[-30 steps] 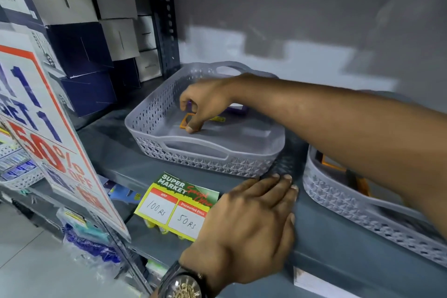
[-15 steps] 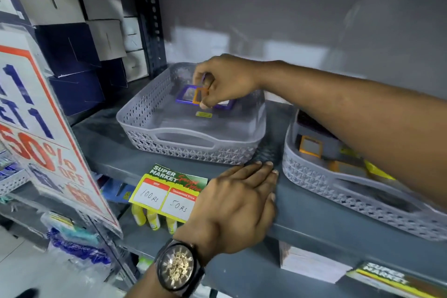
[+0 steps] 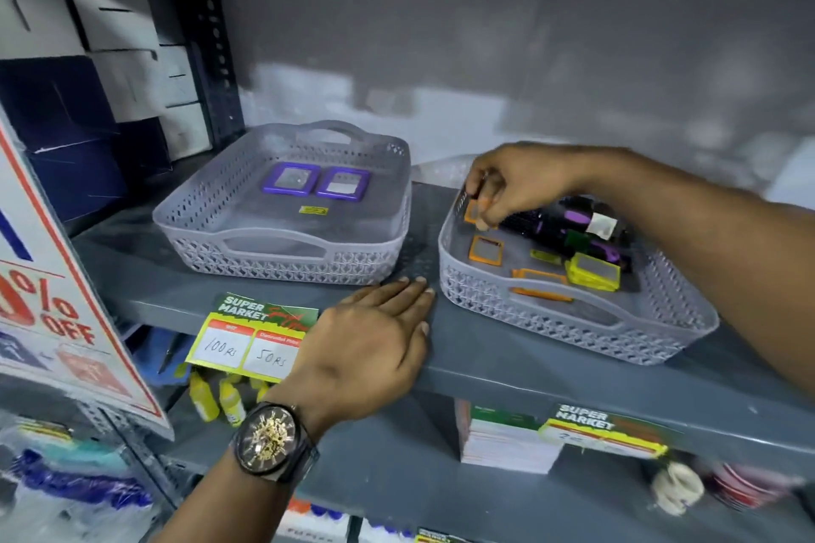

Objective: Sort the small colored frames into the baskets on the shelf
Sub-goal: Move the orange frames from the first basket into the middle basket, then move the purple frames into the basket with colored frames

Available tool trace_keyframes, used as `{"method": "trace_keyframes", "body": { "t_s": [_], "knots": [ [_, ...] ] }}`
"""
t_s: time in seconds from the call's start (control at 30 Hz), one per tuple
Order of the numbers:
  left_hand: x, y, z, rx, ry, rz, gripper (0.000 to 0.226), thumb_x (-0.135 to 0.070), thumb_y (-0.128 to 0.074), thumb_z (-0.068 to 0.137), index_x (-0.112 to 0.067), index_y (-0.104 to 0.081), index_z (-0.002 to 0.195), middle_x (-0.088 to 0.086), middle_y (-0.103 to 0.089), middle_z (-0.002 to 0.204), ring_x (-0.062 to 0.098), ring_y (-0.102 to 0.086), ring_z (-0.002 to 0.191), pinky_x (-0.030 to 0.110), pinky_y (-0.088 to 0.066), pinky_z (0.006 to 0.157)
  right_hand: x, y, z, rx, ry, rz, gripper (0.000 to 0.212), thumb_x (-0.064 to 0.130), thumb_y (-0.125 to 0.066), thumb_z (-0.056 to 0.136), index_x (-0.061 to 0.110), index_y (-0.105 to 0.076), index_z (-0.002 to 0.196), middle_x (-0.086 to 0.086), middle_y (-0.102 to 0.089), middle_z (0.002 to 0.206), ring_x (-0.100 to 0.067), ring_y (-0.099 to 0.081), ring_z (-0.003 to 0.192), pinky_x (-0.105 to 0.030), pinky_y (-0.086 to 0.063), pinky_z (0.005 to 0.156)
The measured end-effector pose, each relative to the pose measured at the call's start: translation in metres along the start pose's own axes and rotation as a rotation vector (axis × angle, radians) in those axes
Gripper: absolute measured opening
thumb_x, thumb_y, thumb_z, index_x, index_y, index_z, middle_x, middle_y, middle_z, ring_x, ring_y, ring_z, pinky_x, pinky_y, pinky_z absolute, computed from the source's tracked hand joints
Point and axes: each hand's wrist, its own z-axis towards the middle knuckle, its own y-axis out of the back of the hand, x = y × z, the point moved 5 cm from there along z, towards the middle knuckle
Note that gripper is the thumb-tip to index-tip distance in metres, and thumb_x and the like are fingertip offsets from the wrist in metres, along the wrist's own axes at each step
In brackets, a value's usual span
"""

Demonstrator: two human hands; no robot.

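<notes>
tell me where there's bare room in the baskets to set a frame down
Left basket: open floor in front of the two purple frames, around the small yellow sticker. Right basket: crowded, with orange frames, a yellow frame and the right hand inside.

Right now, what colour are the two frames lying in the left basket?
Purple frames, in the left basket; head view.

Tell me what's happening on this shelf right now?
A person is sorting small colored frames between two grey baskets on a shelf. The right hand pinches an orange frame at the back corner of the right basket, which holds mixed orange, yellow and purple frames. The left basket holds two purple frames side by side. The left hand rests flat on the shelf edge.
</notes>
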Motion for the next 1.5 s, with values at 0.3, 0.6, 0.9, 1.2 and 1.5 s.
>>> {"method": "trace_keyframes", "body": {
  "t_s": [0.3, 0.6, 0.9, 1.2, 1.5],
  "knots": [
    [-0.002, 0.001, -0.001, 0.021, 0.024, 0.015, 0.061, -0.040, -0.016, 0.097, -0.020, -0.044, 0.148, -0.005, -0.042, 0.155, 0.008, -0.034, 0.143, 0.031, -0.027, 0.117, -0.016, -0.040, -0.008, 0.097, -0.038, -0.039, 0.037, 0.015, -0.084, 0.073, 0.010, -0.063, 0.103, -0.005, -0.078, 0.099, -0.027, -0.071, 0.096, -0.043, -0.055, 0.087],
    [-0.001, 0.002, 0.000, 0.025, 0.040, -0.022, 0.060, -0.041, -0.020, 0.097, -0.022, -0.044, 0.148, -0.006, -0.042, 0.155, 0.008, -0.033, 0.143, 0.031, -0.026, 0.118, 0.002, -0.005, 0.008, -0.084, 0.066, -0.008, 0.034, 0.034, -0.087, 0.073, 0.018, -0.068, 0.097, 0.000, -0.074, 0.094, -0.022, -0.070, 0.091, -0.037, -0.056, 0.087],
    [0.002, 0.003, 0.001, 0.030, 0.034, -0.083, 0.055, -0.038, -0.030, 0.097, -0.019, -0.049, 0.145, -0.003, -0.046, 0.153, 0.013, -0.040, 0.140, 0.035, -0.033, 0.114, 0.052, 0.024, 0.089, -0.269, 0.240, 0.067, 0.025, 0.037, -0.079, 0.080, 0.021, -0.072, 0.096, 0.007, -0.072, 0.095, -0.014, -0.067, 0.092, -0.032, -0.053, 0.084],
    [0.004, 0.007, 0.003, 0.030, 0.025, -0.118, 0.052, -0.038, -0.040, 0.093, -0.022, -0.056, 0.140, -0.007, -0.051, 0.148, 0.011, -0.046, 0.136, 0.030, -0.037, 0.111, 0.096, -0.014, 0.189, -0.022, 0.267, -0.130, 0.070, 0.058, -0.076, 0.073, 0.020, -0.056, 0.127, -0.001, -0.063, 0.123, -0.023, -0.061, 0.104, -0.038, -0.054, 0.091],
    [0.005, 0.005, 0.003, 0.021, 0.007, -0.118, 0.049, -0.038, -0.047, 0.091, -0.024, -0.060, 0.136, -0.009, -0.055, 0.145, 0.008, -0.050, 0.132, 0.028, -0.041, 0.108, 0.108, -0.032, 0.224, 0.127, 0.210, -0.238, 0.107, 0.069, -0.080, 0.063, 0.017, -0.039, 0.147, -0.001, -0.055, 0.145, -0.026, -0.055, 0.125, -0.042, -0.046, 0.105]
  ]
}}
